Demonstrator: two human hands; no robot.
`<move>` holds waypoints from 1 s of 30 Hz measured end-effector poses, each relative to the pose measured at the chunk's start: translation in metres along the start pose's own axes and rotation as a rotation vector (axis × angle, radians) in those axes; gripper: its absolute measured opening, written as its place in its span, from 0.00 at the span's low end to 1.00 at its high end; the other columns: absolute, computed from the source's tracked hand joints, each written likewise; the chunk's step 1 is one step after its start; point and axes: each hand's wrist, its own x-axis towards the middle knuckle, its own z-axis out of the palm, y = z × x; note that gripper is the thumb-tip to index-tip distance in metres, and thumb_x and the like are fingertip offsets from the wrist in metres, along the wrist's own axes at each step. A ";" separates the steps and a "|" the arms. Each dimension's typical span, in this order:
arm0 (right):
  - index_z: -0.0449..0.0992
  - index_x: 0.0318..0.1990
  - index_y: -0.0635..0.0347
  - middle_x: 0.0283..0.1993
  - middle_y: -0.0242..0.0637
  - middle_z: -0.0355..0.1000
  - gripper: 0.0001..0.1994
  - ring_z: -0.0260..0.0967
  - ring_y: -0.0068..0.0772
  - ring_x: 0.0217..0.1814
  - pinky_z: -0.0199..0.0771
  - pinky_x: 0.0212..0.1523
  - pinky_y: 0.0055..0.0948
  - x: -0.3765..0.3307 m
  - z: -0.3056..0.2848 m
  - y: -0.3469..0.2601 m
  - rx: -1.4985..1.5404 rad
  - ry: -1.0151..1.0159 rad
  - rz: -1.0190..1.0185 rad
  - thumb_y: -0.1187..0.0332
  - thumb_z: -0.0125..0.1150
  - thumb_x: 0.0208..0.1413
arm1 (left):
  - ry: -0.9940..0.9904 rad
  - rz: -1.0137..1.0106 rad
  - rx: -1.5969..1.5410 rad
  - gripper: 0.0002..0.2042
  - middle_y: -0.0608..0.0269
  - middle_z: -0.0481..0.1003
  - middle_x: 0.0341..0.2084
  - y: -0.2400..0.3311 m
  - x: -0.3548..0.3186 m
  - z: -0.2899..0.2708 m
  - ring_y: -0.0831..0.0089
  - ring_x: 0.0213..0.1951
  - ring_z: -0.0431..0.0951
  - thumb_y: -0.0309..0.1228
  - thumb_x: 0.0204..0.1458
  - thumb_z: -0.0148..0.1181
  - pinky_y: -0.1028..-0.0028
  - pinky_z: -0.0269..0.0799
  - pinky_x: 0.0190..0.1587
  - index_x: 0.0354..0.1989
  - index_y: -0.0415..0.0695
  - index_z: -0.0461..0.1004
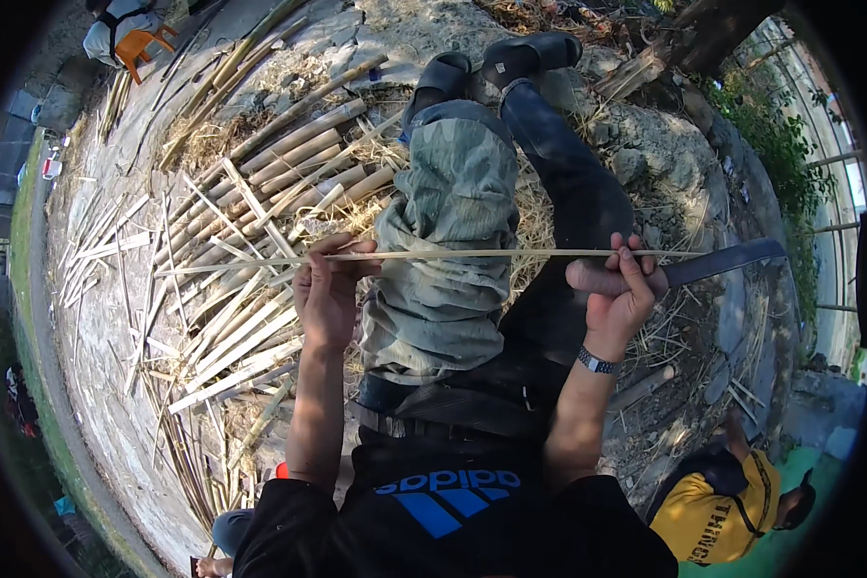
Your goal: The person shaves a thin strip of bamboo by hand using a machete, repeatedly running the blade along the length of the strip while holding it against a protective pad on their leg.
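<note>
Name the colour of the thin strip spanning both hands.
The strip is pale straw-yellow; the head view, the only one, shows it best.

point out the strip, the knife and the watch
Strip (443,254): head view, middle of its length.
Knife (727,263): head view, middle of its blade.
Watch (598,362): head view, middle of its visible part.

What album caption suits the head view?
Left hand and right hand hold a thin pale strip over a cloth-covered leg, the right also holding a knife, near piled bamboo.
</note>
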 end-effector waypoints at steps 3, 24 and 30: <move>0.69 0.38 0.52 0.46 0.37 0.76 0.16 0.79 0.39 0.52 0.82 0.46 0.28 0.006 -0.016 0.004 0.015 0.030 0.039 0.86 0.65 0.53 | 0.396 0.053 0.219 0.27 0.48 0.80 0.51 0.015 0.004 -0.028 0.61 0.51 0.80 0.47 0.72 0.48 0.64 0.77 0.52 0.67 0.36 0.65; 0.67 0.36 0.51 0.53 0.45 0.79 0.13 0.78 0.34 0.48 0.79 0.47 0.29 0.022 -0.029 0.007 0.163 0.016 0.003 0.83 0.60 0.51 | 0.128 0.569 1.729 0.33 0.53 0.74 0.59 0.074 -0.006 -0.063 0.54 0.68 0.65 0.59 0.67 0.38 0.49 0.44 0.71 0.61 0.44 0.75; 0.71 0.40 0.54 0.57 0.49 0.77 0.10 0.79 0.36 0.49 0.80 0.45 0.28 0.066 -0.031 -0.026 0.006 -0.098 0.025 0.80 0.62 0.57 | -0.014 0.485 1.907 0.08 0.66 0.79 0.24 0.118 -0.008 -0.078 0.66 0.30 0.78 0.35 0.51 0.74 0.63 0.68 0.44 0.33 0.45 0.81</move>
